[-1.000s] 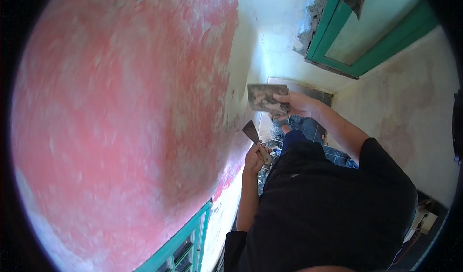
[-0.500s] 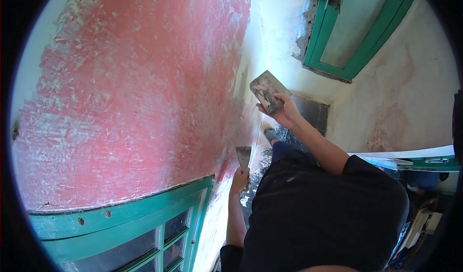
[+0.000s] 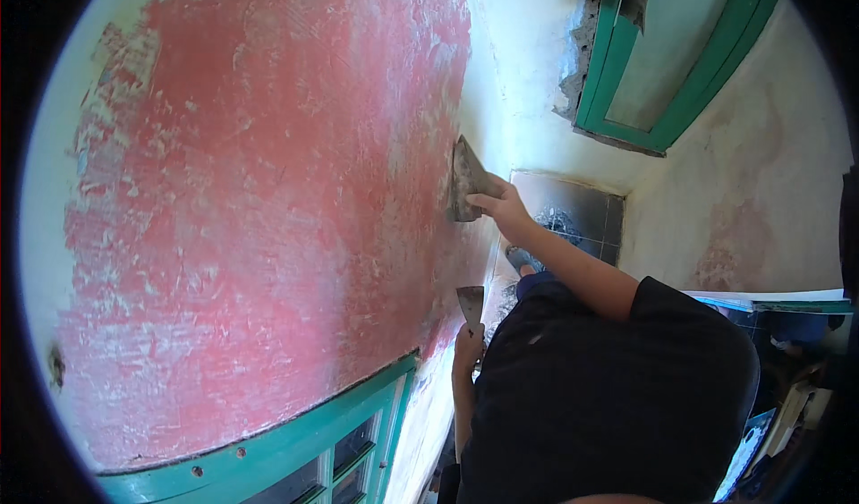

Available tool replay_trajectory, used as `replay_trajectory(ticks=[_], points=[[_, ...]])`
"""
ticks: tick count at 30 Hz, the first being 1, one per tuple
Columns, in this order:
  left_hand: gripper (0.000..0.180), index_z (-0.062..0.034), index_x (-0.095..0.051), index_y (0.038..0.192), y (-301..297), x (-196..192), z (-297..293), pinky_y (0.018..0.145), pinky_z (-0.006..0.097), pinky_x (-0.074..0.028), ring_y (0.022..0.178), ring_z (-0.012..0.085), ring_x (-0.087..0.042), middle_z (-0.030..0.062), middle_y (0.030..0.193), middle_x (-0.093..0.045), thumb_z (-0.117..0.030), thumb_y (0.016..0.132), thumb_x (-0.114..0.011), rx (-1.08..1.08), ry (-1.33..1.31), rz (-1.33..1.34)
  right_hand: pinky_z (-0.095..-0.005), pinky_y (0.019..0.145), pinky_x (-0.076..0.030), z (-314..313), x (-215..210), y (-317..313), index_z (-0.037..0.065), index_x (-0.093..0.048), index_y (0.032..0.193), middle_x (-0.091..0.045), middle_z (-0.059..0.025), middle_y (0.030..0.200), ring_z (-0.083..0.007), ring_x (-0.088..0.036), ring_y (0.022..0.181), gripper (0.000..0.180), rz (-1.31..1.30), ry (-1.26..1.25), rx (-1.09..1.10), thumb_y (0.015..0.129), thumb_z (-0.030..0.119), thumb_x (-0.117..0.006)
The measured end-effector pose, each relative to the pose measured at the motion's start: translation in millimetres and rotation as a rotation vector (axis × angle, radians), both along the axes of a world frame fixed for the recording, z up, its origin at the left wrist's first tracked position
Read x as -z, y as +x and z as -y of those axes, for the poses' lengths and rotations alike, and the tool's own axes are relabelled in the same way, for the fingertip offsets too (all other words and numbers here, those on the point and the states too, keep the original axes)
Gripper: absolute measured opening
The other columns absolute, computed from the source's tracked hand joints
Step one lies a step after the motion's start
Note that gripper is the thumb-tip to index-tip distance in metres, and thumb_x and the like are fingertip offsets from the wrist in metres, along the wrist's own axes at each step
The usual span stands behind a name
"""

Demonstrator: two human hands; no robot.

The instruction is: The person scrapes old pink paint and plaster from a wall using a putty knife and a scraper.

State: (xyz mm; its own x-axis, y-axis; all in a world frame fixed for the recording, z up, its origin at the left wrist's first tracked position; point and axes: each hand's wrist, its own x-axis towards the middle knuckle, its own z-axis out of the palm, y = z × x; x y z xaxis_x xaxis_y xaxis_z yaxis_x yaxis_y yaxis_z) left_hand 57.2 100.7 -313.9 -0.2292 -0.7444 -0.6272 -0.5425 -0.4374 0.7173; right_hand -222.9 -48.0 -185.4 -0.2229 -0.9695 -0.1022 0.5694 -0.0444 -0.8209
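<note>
In my right hand (image 3: 503, 209) is a wide, flat plastering blade (image 3: 465, 182), grey and smeared with plaster. Its face is turned toward the pink wall (image 3: 268, 173), and one edge appears to meet the wall near its right border. My right fingers are closed round the blade, thumb on the near side. Lower down, my left hand (image 3: 467, 347) grips a putty knife (image 3: 471, 303) by its handle, the broad metal blade pointing up and apart from the wall. The pink wall carries whitish, streaky patches of filler.
A green window frame (image 3: 268, 455) borders the pink wall below. At upper right another green frame (image 3: 617, 128) sits beside broken plaster (image 3: 582, 52). Dark floor tiles (image 3: 586, 209) with white smears lie beyond my foot (image 3: 523, 261). Assorted items (image 3: 796, 415) are at far right.
My right hand has moved left and tilted the plastering blade from face-up toward the wall. The putty knife sits slightly lower and further right in the view, which has shifted.
</note>
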Motion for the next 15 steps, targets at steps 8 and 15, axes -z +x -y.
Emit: replay_trajectory(ticks=[8,15], points=[[0.035,0.001,-0.059,0.1,-20.4,-15.7,18.4,0.057,0.037,-0.05,0.06,0.0205,-0.063,0.0094,0.071,-0.061,-0.033,0.093,-0.061,0.017,0.054,0.105,-0.0292,0.081,-0.052,11.7,-21.7,29.1,0.006,-0.054,0.14,-0.065,-0.0048,0.11,-0.0129,-0.062,0.093,0.055,-0.084,0.148,0.036,0.094,0.031,-0.073],[0.036,0.0009,-0.06,0.102,-18.5,-5.9,8.0,0.057,0.038,-0.05,0.06,0.0222,-0.064,0.0124,0.073,-0.064,-0.034,0.094,-0.06,0.025,0.057,0.061,-0.029,0.078,-0.052,28.7,27.3,39.9,0.002,-0.063,0.12,-0.064,-0.0078,0.108,-0.0136,-0.061,0.097,0.035,-0.452,0.107,0.358,0.095,0.026,-0.071]])
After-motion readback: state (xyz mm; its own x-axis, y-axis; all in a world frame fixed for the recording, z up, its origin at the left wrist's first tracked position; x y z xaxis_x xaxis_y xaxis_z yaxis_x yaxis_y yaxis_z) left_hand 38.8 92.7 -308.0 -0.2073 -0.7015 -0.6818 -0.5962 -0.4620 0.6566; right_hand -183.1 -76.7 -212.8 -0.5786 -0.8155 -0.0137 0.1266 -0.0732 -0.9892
